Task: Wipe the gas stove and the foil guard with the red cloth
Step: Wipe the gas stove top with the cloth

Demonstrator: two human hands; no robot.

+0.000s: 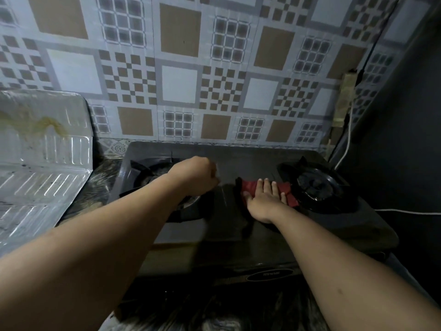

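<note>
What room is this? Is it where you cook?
Most likely a home kitchen. There is a two-burner gas stove on a counter, a stained foil guard beside it, and a patterned wall covering behind it.

The foil guard point(43, 149) runs off the left edge, the left burner point(152, 173) lies mostly behind the left hand point(193, 175), the right hand point(265, 199) covers much of the cloth point(249, 186), and the stove's badge point(269, 274) is unreadable.
</note>
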